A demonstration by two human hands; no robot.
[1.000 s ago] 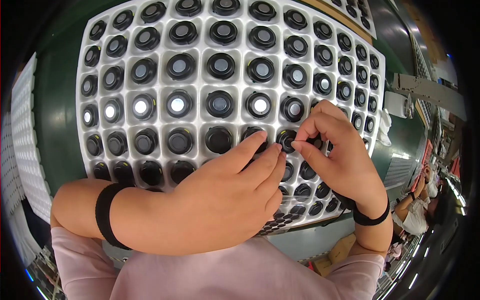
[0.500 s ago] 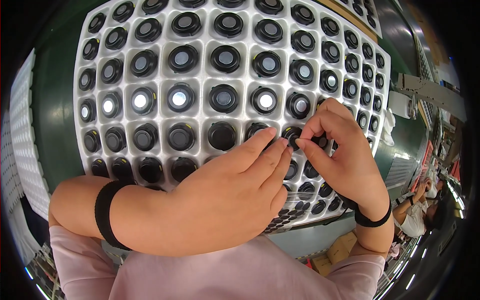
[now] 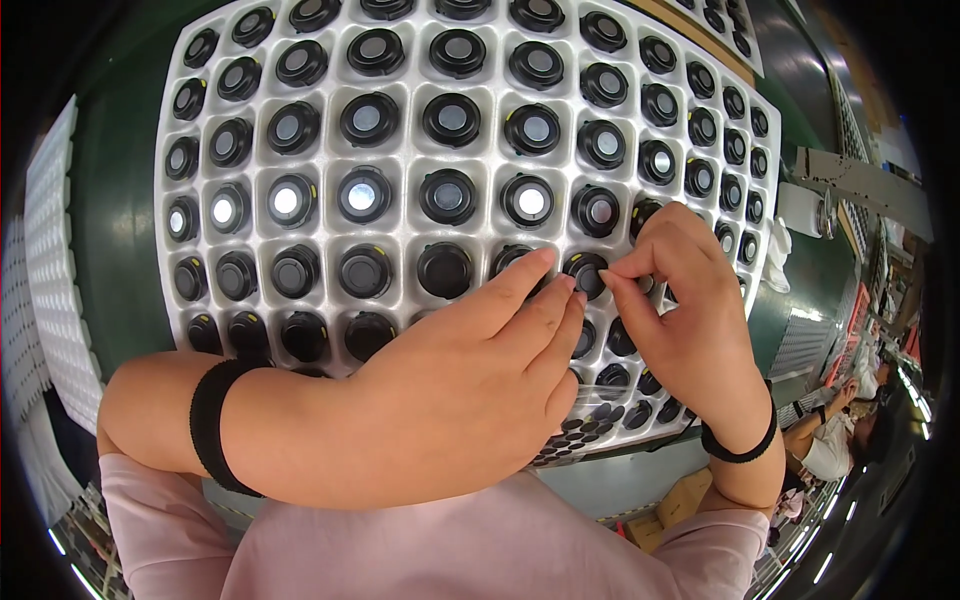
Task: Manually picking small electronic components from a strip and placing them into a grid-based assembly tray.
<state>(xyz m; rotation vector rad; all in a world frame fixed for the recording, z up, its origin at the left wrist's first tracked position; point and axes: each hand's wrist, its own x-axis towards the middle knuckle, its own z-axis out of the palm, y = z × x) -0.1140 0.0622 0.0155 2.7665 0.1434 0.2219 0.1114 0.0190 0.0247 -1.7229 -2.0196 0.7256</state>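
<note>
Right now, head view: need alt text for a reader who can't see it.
A person's left hand stretches over the near rows of a white tray of round black parts, while the right hand pinches thumb and forefinger beside one; whether it holds anything is unclear. Parts in the farther rows have grey centre discs; beneath is a green table.

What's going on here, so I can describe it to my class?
A person's left hand is spread over a white moulded plastic tray of round black parts. The right hand has its fingers pinched together at the edge of one part; whether they hold anything small is unclear. Upper rows show silvery centres; nearer rows look dark.
</note>
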